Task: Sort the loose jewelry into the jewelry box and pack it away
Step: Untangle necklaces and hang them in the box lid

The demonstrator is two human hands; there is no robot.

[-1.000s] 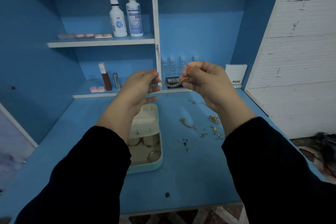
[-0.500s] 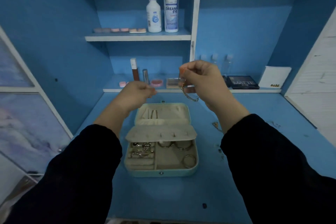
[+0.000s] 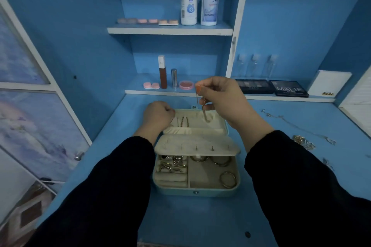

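Right hand [image 3: 218, 98] pinches a thin gold chain [image 3: 204, 113] dangling over the lid of the open pale-green jewelry box [image 3: 176, 191]; its lower end blurs into the lining. Left hand [image 3: 158, 116] curls at the lid's edge; whether it holds anything cannot be told.

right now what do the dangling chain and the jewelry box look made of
Chain: likely gold-toned metal, small links catching a dull glint. Jewelry box: smooth mint shell, faux leather or plastic, cannot tell which; cream lining looks matte and soft, velvet-like.
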